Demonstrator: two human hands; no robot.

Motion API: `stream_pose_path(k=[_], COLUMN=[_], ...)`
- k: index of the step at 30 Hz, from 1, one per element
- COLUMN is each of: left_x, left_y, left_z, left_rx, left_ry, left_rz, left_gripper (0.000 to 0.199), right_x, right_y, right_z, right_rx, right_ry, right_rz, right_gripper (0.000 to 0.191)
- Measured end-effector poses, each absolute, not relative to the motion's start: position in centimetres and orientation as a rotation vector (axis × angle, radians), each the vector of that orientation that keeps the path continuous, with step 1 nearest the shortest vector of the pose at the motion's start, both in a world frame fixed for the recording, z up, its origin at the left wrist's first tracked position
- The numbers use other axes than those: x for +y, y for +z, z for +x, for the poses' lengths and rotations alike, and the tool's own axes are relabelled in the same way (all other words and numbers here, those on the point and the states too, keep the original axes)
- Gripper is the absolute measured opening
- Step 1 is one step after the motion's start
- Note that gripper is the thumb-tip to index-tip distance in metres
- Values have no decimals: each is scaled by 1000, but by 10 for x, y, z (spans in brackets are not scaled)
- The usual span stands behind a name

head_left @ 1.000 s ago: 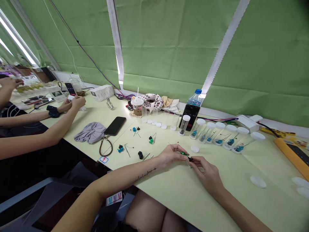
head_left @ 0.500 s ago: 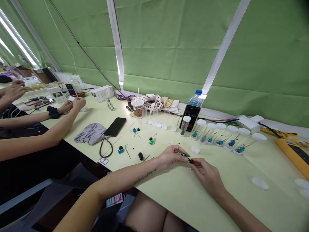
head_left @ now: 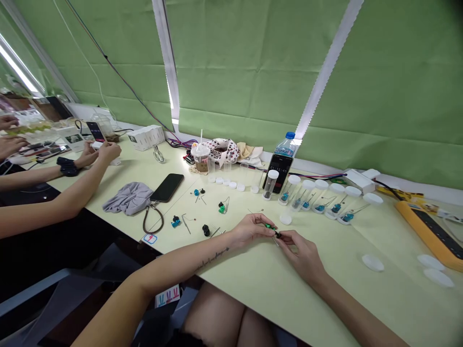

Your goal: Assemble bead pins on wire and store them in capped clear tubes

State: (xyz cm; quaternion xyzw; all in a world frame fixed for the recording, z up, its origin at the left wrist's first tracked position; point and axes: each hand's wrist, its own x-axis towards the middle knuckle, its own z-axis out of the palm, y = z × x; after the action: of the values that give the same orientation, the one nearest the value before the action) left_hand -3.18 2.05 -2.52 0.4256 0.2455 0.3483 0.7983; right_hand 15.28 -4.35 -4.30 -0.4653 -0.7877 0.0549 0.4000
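Observation:
In the middle of the table my left hand [head_left: 253,227] pinches a small green part [head_left: 268,226] between thumb and fingers. My right hand [head_left: 302,253] is closed at the black end [head_left: 278,235] of the same piece, its fingertips almost meeting those of the left. A thin metal rod [head_left: 276,242] sticks out below; fingers hide much of the piece. Left of my hands lie similar small parts: a green one [head_left: 222,208], a blue one [head_left: 175,222], another blue one [head_left: 196,192] and a black one [head_left: 206,230]. Thin bent metal keys [head_left: 185,222] lie beside them.
Several lidded clear tubes [head_left: 320,197] holding blue parts stand behind my right hand, beside a phone timer [head_left: 278,168]. White caps [head_left: 285,219] lie around. Further left are a dark phone [head_left: 167,187], grey cloth [head_left: 128,198] and a co-worker's hands [head_left: 108,152]. An orange power strip [head_left: 430,231] lies right.
The whole scene has shifted slightly left in view as the camera turned. Both hands stay together on the green and black part, with little visible change in grip.

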Motion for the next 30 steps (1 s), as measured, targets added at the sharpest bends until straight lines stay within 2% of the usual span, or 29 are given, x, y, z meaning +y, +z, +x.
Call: stream_pose_path(k=[30], left_x=[19], left_y=[-22], left_z=[-34], left_rx=[544], left_ry=[759], left_rz=[944], left_gripper=[40], right_x=[-46], right_y=[-37], right_z=[150], right_rx=[-2055], right_ry=[66], right_rz=[-1168], right_gripper=[12])
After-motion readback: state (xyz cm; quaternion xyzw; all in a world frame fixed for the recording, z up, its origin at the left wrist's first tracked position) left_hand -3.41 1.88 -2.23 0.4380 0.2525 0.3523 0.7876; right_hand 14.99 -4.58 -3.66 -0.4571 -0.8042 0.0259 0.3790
